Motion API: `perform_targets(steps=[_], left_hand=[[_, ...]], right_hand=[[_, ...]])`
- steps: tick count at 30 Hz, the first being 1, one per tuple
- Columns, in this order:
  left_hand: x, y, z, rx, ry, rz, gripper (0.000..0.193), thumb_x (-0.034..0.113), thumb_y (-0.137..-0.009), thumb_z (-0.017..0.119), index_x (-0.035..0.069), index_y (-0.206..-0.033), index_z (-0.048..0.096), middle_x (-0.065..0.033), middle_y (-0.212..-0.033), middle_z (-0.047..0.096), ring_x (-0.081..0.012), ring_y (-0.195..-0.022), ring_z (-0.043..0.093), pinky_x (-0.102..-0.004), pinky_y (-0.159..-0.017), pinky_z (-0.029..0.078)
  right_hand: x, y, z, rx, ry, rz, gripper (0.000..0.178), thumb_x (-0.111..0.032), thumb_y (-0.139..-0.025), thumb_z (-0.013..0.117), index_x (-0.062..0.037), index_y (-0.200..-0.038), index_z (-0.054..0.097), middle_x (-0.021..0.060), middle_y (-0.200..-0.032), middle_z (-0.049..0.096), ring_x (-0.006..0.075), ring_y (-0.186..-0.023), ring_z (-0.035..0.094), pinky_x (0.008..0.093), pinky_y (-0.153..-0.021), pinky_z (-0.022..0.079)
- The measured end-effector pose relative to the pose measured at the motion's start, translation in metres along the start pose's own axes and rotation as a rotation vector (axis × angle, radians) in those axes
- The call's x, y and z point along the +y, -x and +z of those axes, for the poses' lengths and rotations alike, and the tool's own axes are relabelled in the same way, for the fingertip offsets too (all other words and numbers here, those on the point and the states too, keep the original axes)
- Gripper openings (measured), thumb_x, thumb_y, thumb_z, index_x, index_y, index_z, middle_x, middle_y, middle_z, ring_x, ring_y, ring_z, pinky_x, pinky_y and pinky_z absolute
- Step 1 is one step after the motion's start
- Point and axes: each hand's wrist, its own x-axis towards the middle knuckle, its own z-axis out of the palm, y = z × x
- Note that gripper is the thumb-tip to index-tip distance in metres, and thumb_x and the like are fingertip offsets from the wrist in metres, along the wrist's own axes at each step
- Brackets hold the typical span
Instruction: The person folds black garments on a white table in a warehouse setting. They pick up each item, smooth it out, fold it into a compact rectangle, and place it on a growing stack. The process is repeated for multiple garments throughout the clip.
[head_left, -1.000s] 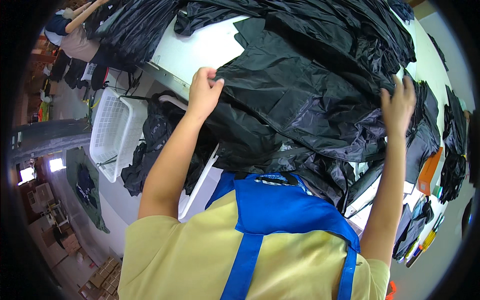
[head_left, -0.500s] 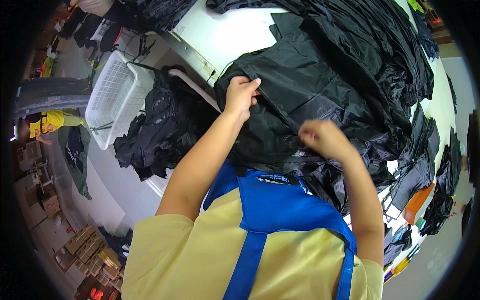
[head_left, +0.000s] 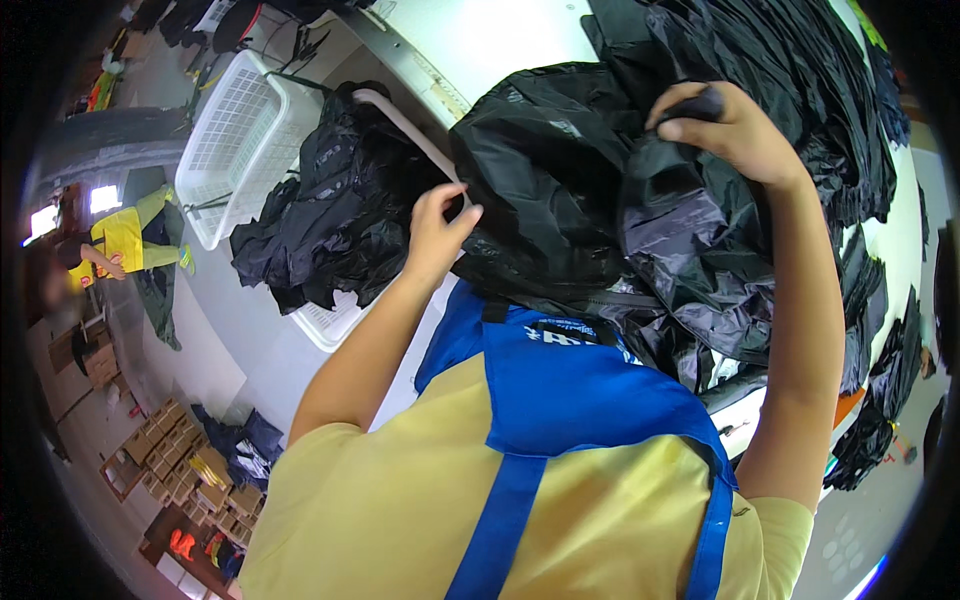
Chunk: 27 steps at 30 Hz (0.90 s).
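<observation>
A black, shiny thin-fabric garment (head_left: 545,150) lies bunched over the near edge of the white table, in front of my blue apron. A zip (head_left: 625,298) runs along its side nearest me. Pinched between the fingers and thumb of my right hand (head_left: 735,130) is a fold of this fabric, lifted above the pile. My left hand (head_left: 440,228) hovers at the garment's left edge, thumb and forefinger curved apart, with nothing visible between them. Folds hide the garment's full outline.
Left of the table, black garments (head_left: 345,200) hang heaped over a white plastic basket (head_left: 222,165). More black fabric (head_left: 800,90) covers the white table (head_left: 490,35) at the far right. Another person in a yellow vest (head_left: 120,243) is at the far left, near cardboard boxes (head_left: 165,440).
My left hand has let go of the fabric and drawn back left. The right hand has moved up and right, lifting a fold of the garment, which now lies turned and bunched.
</observation>
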Motion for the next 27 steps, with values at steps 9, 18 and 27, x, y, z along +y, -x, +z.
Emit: perform_targets(steps=[9,18,27], left_hand=[[-0.002,0.019,0.010,-0.177,1.136,-0.541,0.039,-0.003,-0.086,0.055,0.001,-0.124,0.050,-0.0114,-0.117,0.059,-0.0225,-0.105,0.059,-0.0357,-0.095,0.046],[0.173,0.019,-0.008,-0.265,1.398,0.144,0.048,-0.011,-0.083,0.052,0.017,-0.119,0.037,-0.0101,-0.116,0.050,-0.0191,-0.106,0.053,-0.0338,-0.088,0.050],[0.160,0.035,0.016,0.066,0.410,0.519,0.036,0.014,-0.073,0.071,0.006,-0.102,0.051,-0.0120,-0.098,0.055,-0.0333,-0.098,0.051,-0.0394,-0.086,0.041]], right_hand=[[0.035,0.039,-0.031,0.335,-0.441,-0.045,0.019,-0.021,-0.090,0.057,-0.0034,-0.098,0.061,-0.0013,-0.084,0.058,0.0075,-0.076,0.052,0.0212,-0.072,0.042],[-0.045,0.046,0.113,0.362,-0.058,-0.083,0.036,-0.022,-0.065,0.083,0.0006,-0.081,0.060,0.0081,-0.076,0.061,0.0116,-0.077,0.057,0.0291,-0.069,0.046],[-0.009,0.054,0.149,0.495,-0.243,-0.121,0.005,0.000,-0.085,0.061,0.0039,-0.089,0.059,0.0013,-0.082,0.058,0.0082,-0.078,0.051,0.0216,-0.074,0.041]])
